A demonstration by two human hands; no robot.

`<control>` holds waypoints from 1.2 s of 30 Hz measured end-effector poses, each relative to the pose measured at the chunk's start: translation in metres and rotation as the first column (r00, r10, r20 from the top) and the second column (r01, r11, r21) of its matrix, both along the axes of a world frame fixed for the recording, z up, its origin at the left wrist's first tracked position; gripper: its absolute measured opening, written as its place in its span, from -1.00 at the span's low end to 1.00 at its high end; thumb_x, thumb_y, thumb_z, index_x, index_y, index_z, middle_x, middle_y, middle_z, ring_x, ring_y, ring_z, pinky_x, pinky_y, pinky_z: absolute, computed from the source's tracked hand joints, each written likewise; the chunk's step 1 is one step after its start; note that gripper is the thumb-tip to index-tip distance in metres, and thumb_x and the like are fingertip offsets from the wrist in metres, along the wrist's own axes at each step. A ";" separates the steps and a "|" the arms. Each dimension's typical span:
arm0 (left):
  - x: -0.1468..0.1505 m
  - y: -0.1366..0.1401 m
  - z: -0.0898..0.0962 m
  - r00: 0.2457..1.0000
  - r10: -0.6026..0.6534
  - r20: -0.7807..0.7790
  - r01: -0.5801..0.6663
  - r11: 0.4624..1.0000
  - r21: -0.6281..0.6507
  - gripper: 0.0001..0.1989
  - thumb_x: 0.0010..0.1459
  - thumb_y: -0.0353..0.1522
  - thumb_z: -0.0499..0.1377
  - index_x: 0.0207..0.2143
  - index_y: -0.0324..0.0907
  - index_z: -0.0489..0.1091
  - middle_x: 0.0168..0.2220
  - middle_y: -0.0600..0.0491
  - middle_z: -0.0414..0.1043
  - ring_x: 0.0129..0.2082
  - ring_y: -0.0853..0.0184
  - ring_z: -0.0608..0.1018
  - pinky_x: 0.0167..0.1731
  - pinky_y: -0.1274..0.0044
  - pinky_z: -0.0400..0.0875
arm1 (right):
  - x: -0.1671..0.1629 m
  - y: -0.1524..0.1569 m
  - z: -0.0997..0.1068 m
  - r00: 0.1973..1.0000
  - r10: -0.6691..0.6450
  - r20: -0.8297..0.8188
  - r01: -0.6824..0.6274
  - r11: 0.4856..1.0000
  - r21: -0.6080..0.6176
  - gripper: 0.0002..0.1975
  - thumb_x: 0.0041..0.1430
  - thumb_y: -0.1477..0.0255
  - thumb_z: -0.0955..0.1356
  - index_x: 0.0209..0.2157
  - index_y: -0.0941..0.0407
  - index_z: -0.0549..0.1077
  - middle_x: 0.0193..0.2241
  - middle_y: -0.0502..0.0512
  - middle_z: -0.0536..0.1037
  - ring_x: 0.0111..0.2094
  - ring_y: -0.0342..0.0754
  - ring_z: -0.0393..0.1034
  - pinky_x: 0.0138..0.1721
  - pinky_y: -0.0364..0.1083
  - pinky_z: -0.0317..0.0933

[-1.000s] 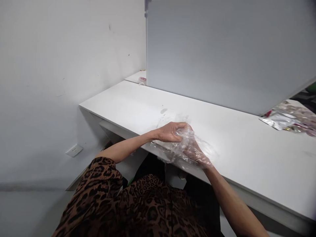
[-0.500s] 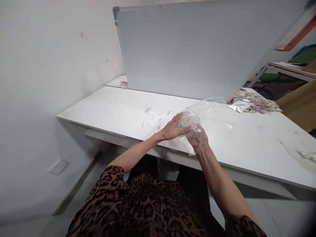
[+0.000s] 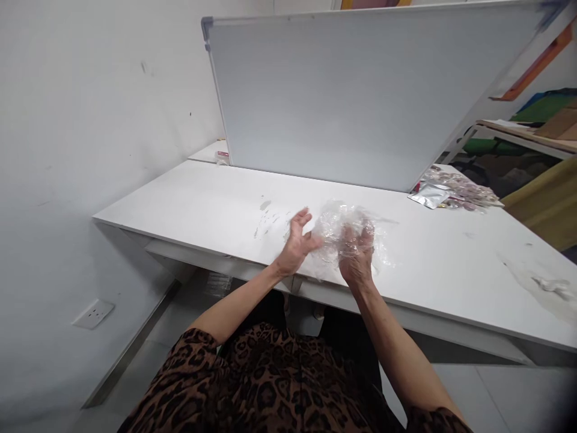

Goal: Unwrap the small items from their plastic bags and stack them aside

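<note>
A crumpled clear plastic bag (image 3: 336, 231) hangs between my two hands above the front edge of the white table (image 3: 216, 198). My right hand (image 3: 356, 258) is closed on the bag's right part, the film wrapping over its fingers. My left hand (image 3: 297, 240) is at the bag's left side, thumb and fingertips pinching the film while the other fingers spread upward.
A tall white partition board (image 3: 342, 90) stands along the table's back. A pile of silver and pink foil packets (image 3: 451, 192) lies at the back right. More clear plastic (image 3: 547, 285) lies at the far right. Smudges (image 3: 265, 213) mark the tabletop. A wall socket (image 3: 92, 313) sits low left.
The view has swung up and right, showing more of the table. My hands have lifted the bag from the table edge and worked it; my left hand's fingers have spread apart.
</note>
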State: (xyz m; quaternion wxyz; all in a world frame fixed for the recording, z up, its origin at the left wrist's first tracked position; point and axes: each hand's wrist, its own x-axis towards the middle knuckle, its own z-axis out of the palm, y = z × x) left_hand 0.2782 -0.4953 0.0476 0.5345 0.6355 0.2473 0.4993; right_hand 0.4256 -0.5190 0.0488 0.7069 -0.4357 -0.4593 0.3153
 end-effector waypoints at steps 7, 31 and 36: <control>-0.017 -0.019 0.008 0.936 -0.236 0.260 0.336 0.818 -0.467 -0.26 0.13 0.22 0.16 0.15 -0.07 0.37 0.13 -0.16 0.49 0.15 0.02 0.53 0.01 0.21 0.53 | -0.013 -0.005 -0.009 0.859 -0.056 0.508 -0.025 0.988 0.151 -0.56 0.33 0.10 0.29 0.19 -0.11 0.39 0.26 0.15 0.33 0.31 0.20 0.21 0.24 0.27 0.24; -0.282 0.277 0.141 0.148 0.829 -0.540 -0.877 0.363 0.316 0.08 0.15 -0.18 0.37 0.48 0.06 -0.29 0.54 -0.05 -0.48 0.52 -0.05 -0.32 0.43 0.00 -0.17 | 0.017 -0.035 -0.060 0.662 0.061 0.747 0.020 0.995 -0.100 -0.63 0.36 0.31 0.35 0.17 -0.01 0.43 0.24 0.23 0.38 0.07 0.15 0.50 -0.30 -0.06 0.54; -0.256 0.278 0.039 0.165 0.573 -0.803 -0.815 0.538 0.216 -0.02 0.19 -0.31 0.28 0.49 -0.07 -0.24 0.54 -0.20 -0.47 0.52 -0.03 -0.13 0.42 0.13 -0.03 | 0.018 -0.036 -0.060 0.667 0.073 0.742 0.022 0.993 -0.117 -0.63 0.36 0.30 0.34 0.15 0.01 0.44 0.21 0.24 0.41 0.10 0.16 0.49 -0.32 -0.07 0.55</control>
